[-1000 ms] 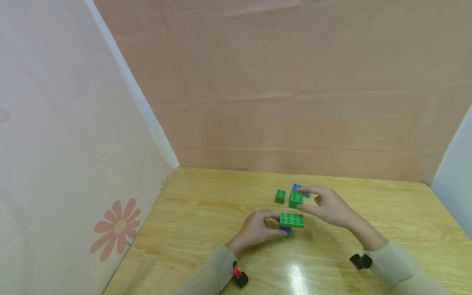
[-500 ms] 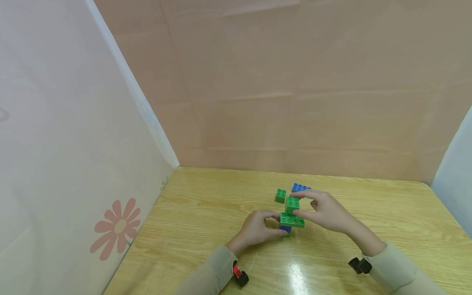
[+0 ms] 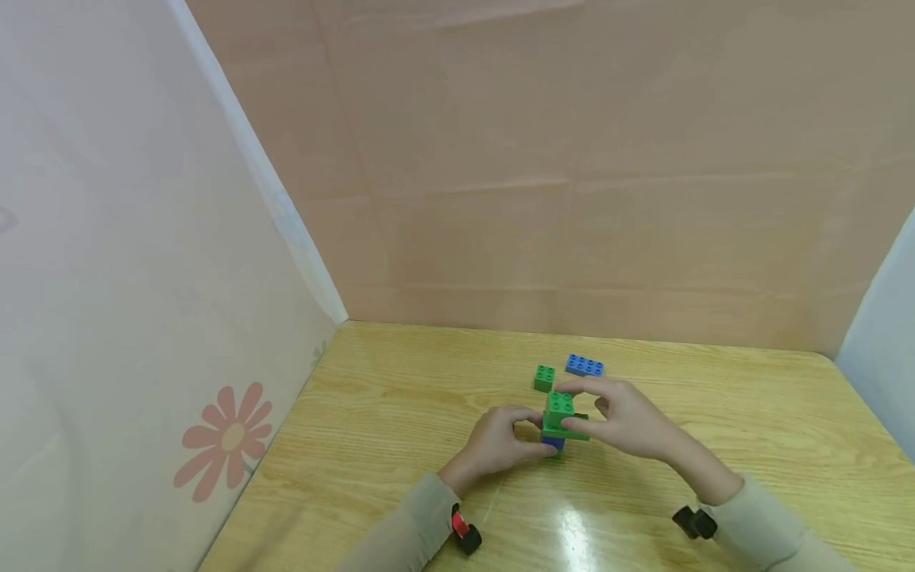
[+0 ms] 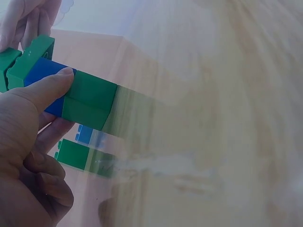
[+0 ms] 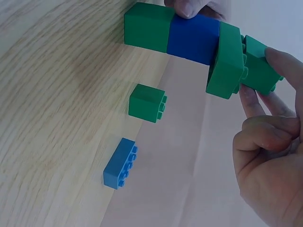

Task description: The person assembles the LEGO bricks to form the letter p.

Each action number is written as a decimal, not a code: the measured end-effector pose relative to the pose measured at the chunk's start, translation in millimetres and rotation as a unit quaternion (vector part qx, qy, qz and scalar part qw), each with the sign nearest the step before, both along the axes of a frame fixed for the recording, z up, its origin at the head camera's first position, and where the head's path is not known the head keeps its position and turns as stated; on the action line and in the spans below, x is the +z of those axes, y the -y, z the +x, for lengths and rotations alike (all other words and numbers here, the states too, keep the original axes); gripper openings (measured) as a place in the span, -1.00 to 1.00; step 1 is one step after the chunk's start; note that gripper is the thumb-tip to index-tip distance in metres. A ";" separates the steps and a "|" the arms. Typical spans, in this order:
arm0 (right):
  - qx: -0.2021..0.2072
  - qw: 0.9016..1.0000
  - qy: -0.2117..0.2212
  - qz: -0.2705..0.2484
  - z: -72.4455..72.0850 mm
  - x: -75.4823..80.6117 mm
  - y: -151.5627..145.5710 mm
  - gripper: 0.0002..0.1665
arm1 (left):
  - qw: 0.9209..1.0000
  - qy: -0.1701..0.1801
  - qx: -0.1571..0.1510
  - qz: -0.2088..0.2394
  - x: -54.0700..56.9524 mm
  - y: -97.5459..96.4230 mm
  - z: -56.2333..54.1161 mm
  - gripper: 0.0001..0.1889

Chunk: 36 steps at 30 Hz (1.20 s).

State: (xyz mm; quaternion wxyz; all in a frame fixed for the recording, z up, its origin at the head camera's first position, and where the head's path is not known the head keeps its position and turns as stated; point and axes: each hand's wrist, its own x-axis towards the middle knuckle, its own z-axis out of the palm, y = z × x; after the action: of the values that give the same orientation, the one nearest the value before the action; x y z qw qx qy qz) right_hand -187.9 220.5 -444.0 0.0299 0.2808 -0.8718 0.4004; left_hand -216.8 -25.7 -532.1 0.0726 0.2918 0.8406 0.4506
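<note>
A small tower of toy building bricks stands on the wooden table (image 3: 400, 381). Its base is a green brick (image 5: 148, 27), topped by a dark blue brick (image 5: 194, 39) and then a longer, thin green brick (image 5: 224, 64) that juts out to the right. My left hand (image 3: 496, 442) pinches the blue brick between thumb and fingers. With thumb and fingertips my right hand (image 3: 632, 417) grips a square green brick (image 3: 559, 407) at the left end of the long brick's studs. In the right wrist view a narrow gap with studs shows between those two.
Behind the tower lie a loose square green brick (image 3: 545, 378) and a longer light blue brick (image 3: 584, 365). A beige wall covering (image 3: 572, 199) rises at the table's back edge. On the left stands a white panel (image 3: 143, 278) with a flower print.
My right hand has brought the square green brick left and down, from behind the tower onto the long green brick's left end. My left hand has stayed on the blue brick.
</note>
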 end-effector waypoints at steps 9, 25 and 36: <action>0.000 1.000 -0.005 0.015 2.8 2.4 3.4 -0.51 | 1.000 -0.006 -0.001 -0.002 -1.5 -1.1 -0.4 -0.63; -0.004 0.998 -0.054 0.040 1.6 -1.5 4.8 -0.53 | 1.000 -0.015 -0.003 -0.009 -0.6 -0.5 -1.2 -0.61; 0.005 0.996 -0.074 0.051 0.8 -0.7 4.8 -0.52 | 1.000 -0.002 0.004 -0.012 1.8 -1.5 0.1 -0.61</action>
State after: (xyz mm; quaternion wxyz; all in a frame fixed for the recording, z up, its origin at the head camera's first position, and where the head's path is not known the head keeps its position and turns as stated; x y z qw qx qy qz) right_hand -187.2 215.7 -444.6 0.0781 0.3148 -0.8852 0.3336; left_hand -216.7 -24.2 -530.3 0.0726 0.2889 0.8471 0.4401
